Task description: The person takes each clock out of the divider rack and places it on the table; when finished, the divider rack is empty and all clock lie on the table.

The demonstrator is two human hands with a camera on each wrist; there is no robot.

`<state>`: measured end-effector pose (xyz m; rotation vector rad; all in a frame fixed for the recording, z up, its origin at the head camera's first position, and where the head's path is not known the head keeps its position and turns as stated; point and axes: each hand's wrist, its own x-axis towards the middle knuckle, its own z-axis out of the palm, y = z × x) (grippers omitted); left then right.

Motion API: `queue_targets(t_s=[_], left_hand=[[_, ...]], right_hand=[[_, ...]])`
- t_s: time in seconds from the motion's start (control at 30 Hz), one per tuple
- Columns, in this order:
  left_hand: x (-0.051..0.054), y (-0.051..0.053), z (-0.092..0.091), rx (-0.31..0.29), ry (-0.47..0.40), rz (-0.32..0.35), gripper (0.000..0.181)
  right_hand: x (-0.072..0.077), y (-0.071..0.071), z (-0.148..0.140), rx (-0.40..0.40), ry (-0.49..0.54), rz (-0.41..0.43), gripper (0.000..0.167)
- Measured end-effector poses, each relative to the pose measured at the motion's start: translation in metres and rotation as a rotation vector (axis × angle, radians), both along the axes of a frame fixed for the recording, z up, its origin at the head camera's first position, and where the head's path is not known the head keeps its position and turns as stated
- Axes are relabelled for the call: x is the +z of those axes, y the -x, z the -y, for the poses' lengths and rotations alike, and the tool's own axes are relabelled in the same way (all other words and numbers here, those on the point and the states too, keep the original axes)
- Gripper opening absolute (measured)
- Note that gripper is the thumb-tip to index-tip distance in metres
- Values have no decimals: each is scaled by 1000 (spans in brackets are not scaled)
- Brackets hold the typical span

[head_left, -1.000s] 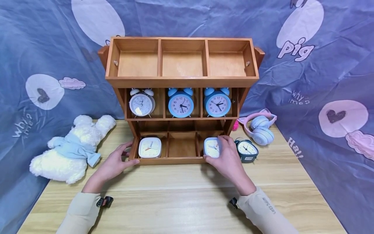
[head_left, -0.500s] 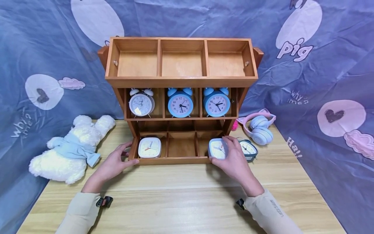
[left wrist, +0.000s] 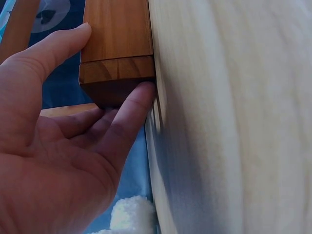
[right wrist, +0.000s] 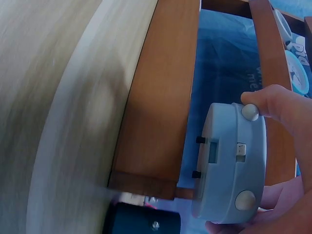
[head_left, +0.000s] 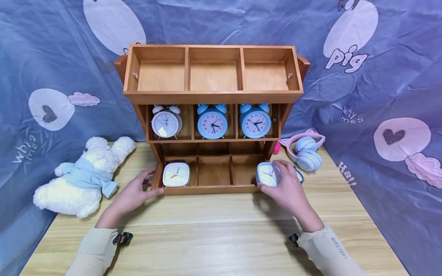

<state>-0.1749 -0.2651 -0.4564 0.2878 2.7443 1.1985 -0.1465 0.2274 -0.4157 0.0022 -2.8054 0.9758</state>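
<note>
My right hand (head_left: pixel 288 193) grips a light blue square alarm clock (head_left: pixel 266 174) by its sides, over the right end of the wooden shelf's bottom tier. In the right wrist view, the clock's buttons (right wrist: pixel 245 200) face the camera and the clock is apart from the shelf's front board. My left hand (head_left: pixel 134 193) holds the lower left corner of the wooden shelf (head_left: pixel 212 98), thumb on the front board, fingers at the end. A white square clock (head_left: pixel 176 174) lies in the bottom left compartment. A dark green clock (right wrist: pixel 141 219) is mostly hidden behind my right hand in the head view.
Twin-bell clocks stand in the middle tier: one white (head_left: pixel 166 123), two blue (head_left: pixel 212 123) (head_left: pixel 255 123). A white plush bear (head_left: pixel 83 176) lies left of the shelf. Cat-ear headphones (head_left: pixel 307 151) rest at the right. A patterned blue cloth (head_left: pixel 221 23) hangs behind.
My right hand has moved rightward with the light blue clock, from the bottom right compartment to the shelf's end, covering most of the dark green clock. The left hand stays put.
</note>
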Motion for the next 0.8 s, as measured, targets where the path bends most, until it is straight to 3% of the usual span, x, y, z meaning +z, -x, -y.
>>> queue_targets(t_s=[0.8], left_hand=[[0, 0, 1, 8, 3, 4, 94]], right_hand=[[9, 3, -48, -23, -27, -31, 96]])
